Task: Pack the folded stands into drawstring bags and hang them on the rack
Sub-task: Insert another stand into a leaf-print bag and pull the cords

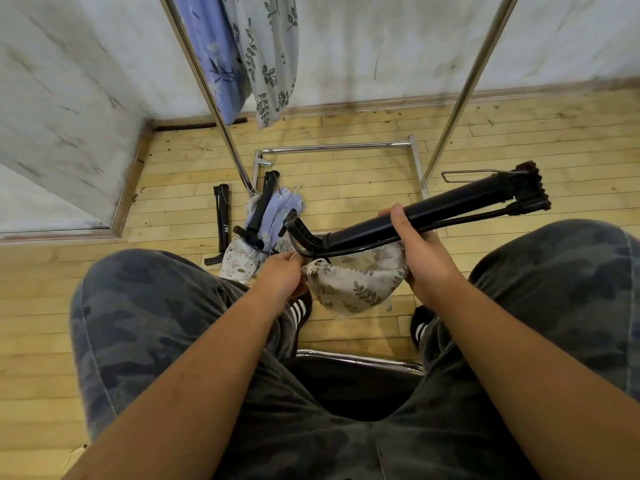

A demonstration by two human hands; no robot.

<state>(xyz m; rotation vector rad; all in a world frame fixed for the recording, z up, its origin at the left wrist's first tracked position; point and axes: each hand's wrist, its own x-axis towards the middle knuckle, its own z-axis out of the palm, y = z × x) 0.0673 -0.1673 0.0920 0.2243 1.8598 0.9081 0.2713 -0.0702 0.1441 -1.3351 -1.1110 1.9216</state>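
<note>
In the head view, 1 folded black stand (450,201) is being gripped before the knees by the curled fingers of the right hand (420,252), while the leaf-print drawstring bag (356,284) just beneath is being pinched at its mouth by the left hand (282,277).

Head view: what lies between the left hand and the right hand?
In the head view, the leaf-print drawstring bag hangs between left hand and right hand, under the black folded stand.

Bare room: scuffed white walls (381,46), plank floor (346,168), metal garment rack (203,81).
</note>
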